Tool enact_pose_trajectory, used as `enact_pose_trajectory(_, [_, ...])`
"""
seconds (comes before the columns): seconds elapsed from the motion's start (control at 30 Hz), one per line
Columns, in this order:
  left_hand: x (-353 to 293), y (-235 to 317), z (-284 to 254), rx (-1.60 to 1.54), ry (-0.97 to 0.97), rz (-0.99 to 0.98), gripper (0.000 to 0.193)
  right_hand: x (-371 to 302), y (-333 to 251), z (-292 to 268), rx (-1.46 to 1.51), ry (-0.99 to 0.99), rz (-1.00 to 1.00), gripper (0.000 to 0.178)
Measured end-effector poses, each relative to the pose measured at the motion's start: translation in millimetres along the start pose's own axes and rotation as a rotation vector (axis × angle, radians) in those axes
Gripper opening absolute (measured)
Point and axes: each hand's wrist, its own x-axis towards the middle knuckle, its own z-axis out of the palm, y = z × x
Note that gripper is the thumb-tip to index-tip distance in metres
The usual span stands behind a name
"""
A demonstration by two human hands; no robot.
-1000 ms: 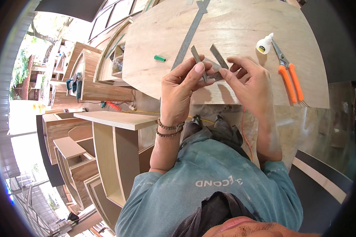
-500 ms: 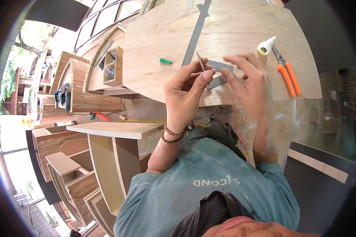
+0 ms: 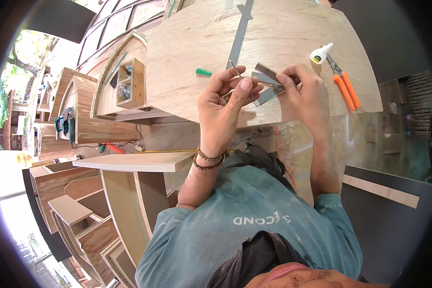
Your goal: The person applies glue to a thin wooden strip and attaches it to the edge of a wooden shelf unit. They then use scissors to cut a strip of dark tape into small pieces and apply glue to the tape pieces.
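Note:
My left hand [image 3: 219, 108] pinches a thin flat strip [image 3: 233, 66], seen nearly edge-on, between thumb and fingertips above the front of the plywood tabletop [image 3: 177, 62]. To its right, my right hand [image 3: 308, 98] grips the end of a short dark grey strip [image 3: 265, 70] between thumb and fingers. Below that strip, two short grey pieces lie near the table's front edge, the lower one [image 3: 270, 94] close to my right fingertips. A long grey strip [image 3: 239, 41] with a notched far end stretches away behind my left hand. A green cap [image 3: 203, 72] lies to the left.
On the right side of the table are a white squeeze bottle [image 3: 320, 54] and snips with orange handles [image 3: 346, 90]. An open wooden box [image 3: 131, 82] with small items sits left of the tabletop. Cabinet frames [image 3: 129, 162] stand at the lower left; a dark panel [image 3: 384, 225] is at the lower right.
My right hand has closed on a short dark grey strip, where before its fingers were apart over the pieces. My left hand still holds its thin strip, now slightly lower in view.

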Motion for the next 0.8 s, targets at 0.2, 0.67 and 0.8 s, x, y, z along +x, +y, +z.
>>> enact_pose_trajectory(0.2, [3,-2,-1,-0.052,-0.042,-0.004,0.043,-9,-13,-5,0.775,-0.042,0.179,0.021])
enact_pose_trajectory(0.67, [3,1,6,-0.072,-0.057,-0.016,0.041,-17,-28,14,0.961,-0.121,0.095,0.021])
enact_pose_trajectory(0.8, [4,-1,3,-0.059,-0.073,-0.039,0.038,-20,-25,17,0.794,-0.031,-0.028,0.021])
